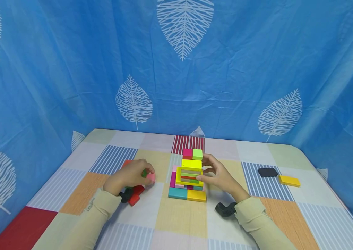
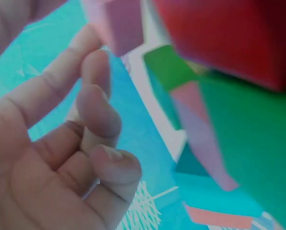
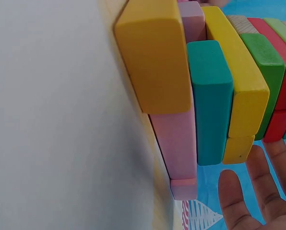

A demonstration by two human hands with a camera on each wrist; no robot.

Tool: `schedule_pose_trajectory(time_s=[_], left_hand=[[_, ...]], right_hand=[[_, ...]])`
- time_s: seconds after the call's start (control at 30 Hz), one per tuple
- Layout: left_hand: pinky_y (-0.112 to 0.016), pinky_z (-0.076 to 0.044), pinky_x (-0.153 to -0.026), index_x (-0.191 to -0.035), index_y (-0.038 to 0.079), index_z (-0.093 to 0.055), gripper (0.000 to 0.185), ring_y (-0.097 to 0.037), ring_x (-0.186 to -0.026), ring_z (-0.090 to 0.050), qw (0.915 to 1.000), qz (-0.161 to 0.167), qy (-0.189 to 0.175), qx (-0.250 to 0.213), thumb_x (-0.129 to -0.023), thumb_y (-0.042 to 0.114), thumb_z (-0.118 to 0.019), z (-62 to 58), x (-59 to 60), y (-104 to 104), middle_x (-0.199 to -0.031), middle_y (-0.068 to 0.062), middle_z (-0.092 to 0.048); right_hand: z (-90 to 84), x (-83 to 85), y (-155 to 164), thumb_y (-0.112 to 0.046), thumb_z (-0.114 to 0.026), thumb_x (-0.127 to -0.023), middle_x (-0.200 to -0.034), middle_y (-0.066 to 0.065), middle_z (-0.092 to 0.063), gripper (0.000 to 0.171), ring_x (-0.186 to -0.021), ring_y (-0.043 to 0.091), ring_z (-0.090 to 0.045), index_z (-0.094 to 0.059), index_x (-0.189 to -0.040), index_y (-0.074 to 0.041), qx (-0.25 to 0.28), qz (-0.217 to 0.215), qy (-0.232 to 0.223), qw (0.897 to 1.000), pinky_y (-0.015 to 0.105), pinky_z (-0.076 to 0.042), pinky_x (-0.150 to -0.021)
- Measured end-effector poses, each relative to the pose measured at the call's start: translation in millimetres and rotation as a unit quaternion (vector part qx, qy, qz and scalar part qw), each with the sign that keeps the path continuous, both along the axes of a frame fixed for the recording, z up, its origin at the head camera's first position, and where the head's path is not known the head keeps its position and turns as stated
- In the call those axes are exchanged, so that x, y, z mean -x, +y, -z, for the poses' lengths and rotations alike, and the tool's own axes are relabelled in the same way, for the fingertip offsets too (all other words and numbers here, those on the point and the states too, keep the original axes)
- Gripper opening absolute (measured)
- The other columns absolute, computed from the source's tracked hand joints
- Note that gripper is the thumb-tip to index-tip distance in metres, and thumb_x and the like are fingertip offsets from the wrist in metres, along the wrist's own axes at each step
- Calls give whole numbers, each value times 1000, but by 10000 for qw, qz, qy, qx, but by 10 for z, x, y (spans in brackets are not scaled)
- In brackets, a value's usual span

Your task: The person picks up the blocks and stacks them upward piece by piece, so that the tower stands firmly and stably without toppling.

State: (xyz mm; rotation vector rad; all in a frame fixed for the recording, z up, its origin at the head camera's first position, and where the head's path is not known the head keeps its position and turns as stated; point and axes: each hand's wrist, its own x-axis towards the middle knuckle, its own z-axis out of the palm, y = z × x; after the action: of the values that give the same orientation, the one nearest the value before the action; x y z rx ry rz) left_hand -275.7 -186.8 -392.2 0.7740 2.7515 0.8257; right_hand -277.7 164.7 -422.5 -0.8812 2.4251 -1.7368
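The left hand (image 1: 131,175) is pinching a pink block (image 1: 151,178) over the loose blocks beside it — fingers curled. The right hand (image 1: 218,175), fingers relaxed and holding nothing, is steadying the block tower (image 1: 189,175) on the counter (image 1: 179,215) — keeping that touch light seems wise.

The stacked blocks (image 1: 189,177) at centre frame looked like painted wood, smooth and matt, with rounded edges; one pale block (image 3: 242,24) in the right wrist view showed bare wood grain; the table cover (image 1: 179,215) in the lower frame seemed a smooth, faintly sheened printed sheet; the blue backdrop (image 1: 70,69) above was thin, creased cloth; the sleeves (image 1: 251,211) looked soft, matt fabric.
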Motion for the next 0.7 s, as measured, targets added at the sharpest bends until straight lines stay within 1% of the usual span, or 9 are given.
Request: schedule_pose_trajectory(time_s=[0.1,0.2,0.23,0.3,0.37,0.47,0.53,0.63,0.7], left_hand=[[-33,-57,-77,-108,6,-79,19,-21,-92,-61,9995,107,299,-58,-91,12,-87,-34,-4,40,-102,-3,-69],[-40,-61,-90,-111,8,-78,22,-24,-100,-67,9989,183,415,-100,-93,17,-87,-86,-23,81,-109,-2,-74],[-42,-62,-91,-111,8,-78,22,-24,-100,-69,9988,218,417,-147,-94,17,-86,-107,-30,95,-108,-1,-75],[-43,-63,-90,-111,8,-76,20,-21,-97,-70,9986,257,384,-275,-95,16,-85,-148,-51,124,-106,0,-76],[-39,-63,-88,-111,8,-76,19,-17,-93,-70,9978,306,441,-386,-95,15,-84,-190,-75,155,-105,1,-76],[-30,-61,-83,-113,7,-76,20,-11,-89,-69,9959,338,612,-572,-95,13,-83,-244,-107,207,-106,0,-76],[-27,-60,-82,-115,5,-76,23,-9,-87,-68,9939,356,765,-710,-95,12,-83,-277,-125,239,-107,-1,-76],[-27,-61,-81,-117,3,-77,26,-10,-85,-68,9903,353,946,-953,-93,10,-84,-321,-141,288,-109,-4,-77],[-30,-62,-81,-118,3,-78,28,-13,-86,-70,9883,334,1005,-1096,-92,9,-85,-352,-148,324,-110,-6,-78]], right_hand=[[4,4,3,-14,-83,-92,-135,22,-65,71,-120,23,-62,-49,-152,6,2,2,31,10000,35,-58,-99],[6,5,6,-13,-83,-92,-135,22,-65,71,-120,20,-62,-49,-152,6,4,5,34,10000,34,-58,-99],[7,4,8,-13,-83,-92,-135,22,-65,71,-120,19,-62,-49,-152,6,7,6,34,10000,34,-58,-99],[10,4,10,-13,-83,-92,-135,22,-65,71,-120,17,-62,-49,-152,6,3,10,26,10000,34,-58,-99],[12,6,11,-13,-83,-92,-135,22,-65,71,-120,16,-62,-49,-151,6,8,14,25,10000,36,-58,-99],[18,11,13,-12,-83,-92,-135,22,-66,70,-119,14,-62,-50,-151,6,8,23,27,10000,37,-58,-99],[20,12,14,-11,-83,-92,-134,22,-66,70,-119,14,-62,-50,-151,7,10,23,38,10000,37,-58,-99],[19,9,11,-11,-83,-92,-134,22,-65,70,-119,15,-62,-49,-151,7,7,19,33,10000,35,-58,-99],[16,6,6,-12,-83,-92,-134,22,-65,70,-119,16,-62,-49,-151,7,9,17,7,10000,34,-58,-99]])
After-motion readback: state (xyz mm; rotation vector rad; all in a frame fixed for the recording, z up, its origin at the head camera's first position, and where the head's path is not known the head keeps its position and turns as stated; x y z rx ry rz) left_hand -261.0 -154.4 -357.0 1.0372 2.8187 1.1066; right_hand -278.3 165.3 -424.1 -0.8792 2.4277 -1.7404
